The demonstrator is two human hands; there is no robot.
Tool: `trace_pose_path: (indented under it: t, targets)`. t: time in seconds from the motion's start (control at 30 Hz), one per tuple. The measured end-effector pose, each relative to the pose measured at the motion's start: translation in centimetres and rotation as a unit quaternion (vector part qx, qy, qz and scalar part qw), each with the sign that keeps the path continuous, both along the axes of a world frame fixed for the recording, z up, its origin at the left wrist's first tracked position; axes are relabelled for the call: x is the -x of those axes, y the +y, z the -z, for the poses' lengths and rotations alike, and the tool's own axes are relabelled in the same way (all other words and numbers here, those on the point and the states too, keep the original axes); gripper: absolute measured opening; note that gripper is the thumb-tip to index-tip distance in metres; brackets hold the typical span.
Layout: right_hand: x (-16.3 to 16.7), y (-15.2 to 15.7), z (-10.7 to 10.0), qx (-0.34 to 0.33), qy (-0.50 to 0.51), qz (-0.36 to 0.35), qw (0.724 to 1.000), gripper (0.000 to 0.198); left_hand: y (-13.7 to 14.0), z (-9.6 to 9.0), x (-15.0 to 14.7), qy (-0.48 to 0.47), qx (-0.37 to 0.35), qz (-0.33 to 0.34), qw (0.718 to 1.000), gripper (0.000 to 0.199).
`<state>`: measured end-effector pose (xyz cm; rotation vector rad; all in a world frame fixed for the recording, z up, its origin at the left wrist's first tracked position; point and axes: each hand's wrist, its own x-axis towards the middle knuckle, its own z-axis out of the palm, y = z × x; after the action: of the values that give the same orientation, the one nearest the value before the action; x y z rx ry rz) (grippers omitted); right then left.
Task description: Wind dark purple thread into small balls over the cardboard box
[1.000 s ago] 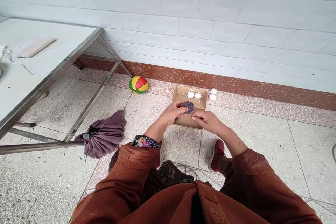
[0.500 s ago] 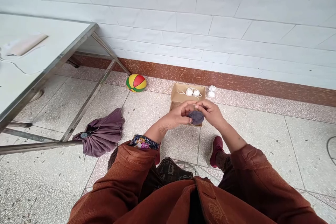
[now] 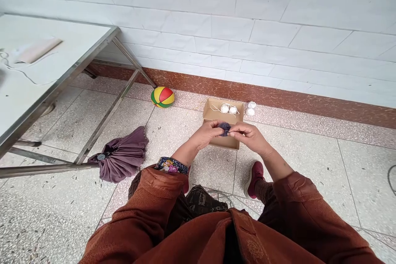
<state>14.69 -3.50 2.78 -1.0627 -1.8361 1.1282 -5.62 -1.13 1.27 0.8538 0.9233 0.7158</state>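
My left hand (image 3: 209, 133) is closed round the left side of a small dark purple-blue ball of yarn (image 3: 225, 128). From the other side, the fingertips of my right hand (image 3: 248, 135) pinch at the ball's right edge, on what looks like its yarn; no separate strand can be made out. Both hands are held above an open cardboard box (image 3: 225, 143) on the floor and hide its middle. Two white balls of yarn (image 3: 228, 109) with loose strands lie in its far part. Two more white balls (image 3: 251, 108) sit on the floor just right of it.
A red, yellow and green ball (image 3: 163, 97) lies by the wall. To its front left is a folded purple umbrella (image 3: 123, 154), near the metal-framed table (image 3: 102, 43). A pale flat packet (image 3: 38, 50) and a white cord are on the tabletop.
The yarn ball has turned and shifted slightly left in my left hand. My right hand has dropped from the ball's top to its right edge. The view has shifted slightly.
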Motion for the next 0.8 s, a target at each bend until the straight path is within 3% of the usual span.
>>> trace_pose_path:
  t: [0.17, 0.3, 0.43, 0.8]
  targets:
    - [0.1, 0.5, 0.7, 0.031, 0.035, 0.077, 0.996, 0.022, -0.6, -0.1, -0.6, 0.010, -0.022, 0.078, 0.997, 0.038]
    - [0.0, 1.1, 1.9, 0.068, 0.035, 0.127, 0.989, 0.021, -0.9, 0.0, -0.6, -0.068, -0.006, 0.114, 0.991, 0.058]
    - [0.1, 1.4, 2.8, 0.100, 0.032, 0.122, 0.987, 0.021, -1.2, -0.4, -0.4, -0.151, 0.048, 0.098, 0.983, 0.067]
    - [0.3, 0.9, 3.2, 0.006, -0.099, 0.132, 0.986, 0.011, -0.8, -0.6, 0.4, -0.187, 0.078, 0.061, 0.977, 0.051]
